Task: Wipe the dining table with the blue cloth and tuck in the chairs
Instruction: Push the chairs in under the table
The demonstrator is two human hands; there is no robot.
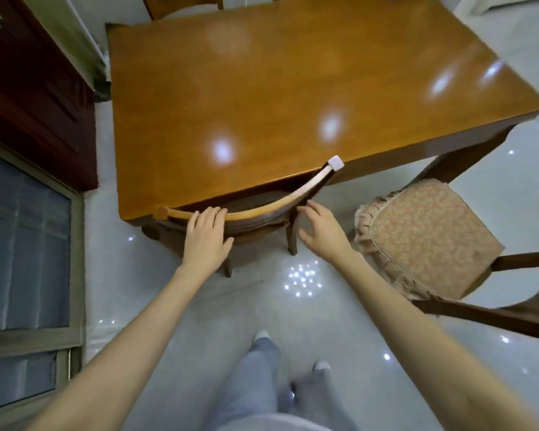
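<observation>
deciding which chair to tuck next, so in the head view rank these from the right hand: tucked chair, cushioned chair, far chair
From the right hand:
1. tucked chair, just left of its fingers.
2. cushioned chair, to its right, pulled out.
3. far chair, across the table.

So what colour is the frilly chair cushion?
The frilly fabric chair cushion is pinkish-beige, finely patterned; head view.

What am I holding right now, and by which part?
Nothing is gripped: the left hand rests on the chair's top rail, and the right hand hovers open beside it.
</observation>
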